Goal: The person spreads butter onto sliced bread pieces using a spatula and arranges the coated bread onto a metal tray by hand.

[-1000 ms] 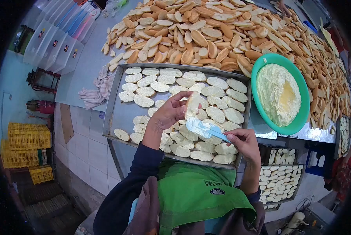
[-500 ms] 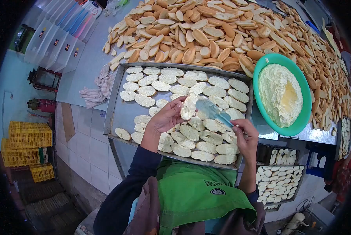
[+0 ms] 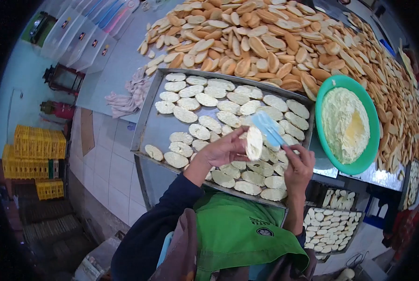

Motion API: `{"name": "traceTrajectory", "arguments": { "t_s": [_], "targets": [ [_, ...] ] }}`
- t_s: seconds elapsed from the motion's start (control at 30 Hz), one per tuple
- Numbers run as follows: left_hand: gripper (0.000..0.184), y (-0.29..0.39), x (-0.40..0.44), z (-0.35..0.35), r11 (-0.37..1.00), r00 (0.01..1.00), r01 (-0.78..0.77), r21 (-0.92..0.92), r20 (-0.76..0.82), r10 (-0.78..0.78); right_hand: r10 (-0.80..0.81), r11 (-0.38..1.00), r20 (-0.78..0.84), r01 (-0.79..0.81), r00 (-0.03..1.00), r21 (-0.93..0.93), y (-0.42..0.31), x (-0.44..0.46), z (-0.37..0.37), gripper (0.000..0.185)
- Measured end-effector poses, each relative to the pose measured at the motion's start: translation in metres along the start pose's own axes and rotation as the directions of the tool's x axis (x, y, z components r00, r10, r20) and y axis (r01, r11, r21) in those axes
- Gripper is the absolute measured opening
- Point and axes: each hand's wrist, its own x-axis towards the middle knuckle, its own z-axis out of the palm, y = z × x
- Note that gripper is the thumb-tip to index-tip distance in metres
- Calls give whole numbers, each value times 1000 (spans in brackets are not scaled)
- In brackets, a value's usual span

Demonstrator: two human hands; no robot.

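Note:
Between the fingers and thumb of my left hand [image 3: 226,149] is an oval bread slice [image 3: 254,143], stood up on its long axis, its face covered in pale cream. My right hand [image 3: 298,166] grips the handle of a light-blue spatula [image 3: 264,125], whose blade is just beside the slice's upper right. Both hands are over a metal tray [image 3: 155,133] holding rows of cream-coated bread slices [image 3: 185,114]. To the right of the tray, a green bowl [image 3: 374,140] contains a mound of pale cream [image 3: 343,122] with a yellower scooped hollow.
A large heap of bread pieces [image 3: 265,37] covers the table behind the tray. A crumpled cloth [image 3: 130,96] lies at the left. More loaded trays [image 3: 333,229] stand lower right. Yellow crates [image 3: 40,145] and clear plastic drawers [image 3: 85,44] are at far left.
My left hand has moved right and down with the bread slice, which now shows a smoother cream face. The spatula blade has come off the slice. The whole view has shifted slightly.

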Motion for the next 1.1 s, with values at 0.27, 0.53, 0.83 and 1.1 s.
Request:
{"name": "traceTrajectory", "arguments": {
  "t_s": [0.27, 0.53, 0.83, 1.1],
  "targets": [
    [62, 46, -40, -19, 903, 872, -334, 271, -276, 405, 237, 958, -128, -209, 963, 197, 22, -9, -4, 29],
    [49, 88, -39, -73, 588, 672, 125, 799, -504, 543, 290, 938, -150, -250, 945, 240, 21, -12, -3, 27],
    [48, 73, -29, -88, 556, 749, 231, 798, -511, 421, 321, 930, -139, -285, 937, 231, 24, -15, -6, 25],
    [48, 74, -29, -86, 550, 750, 248, 797, -517, 411, 274, 949, -108, -251, 956, 191, 25, -16, -5, 22]
  ]
}}
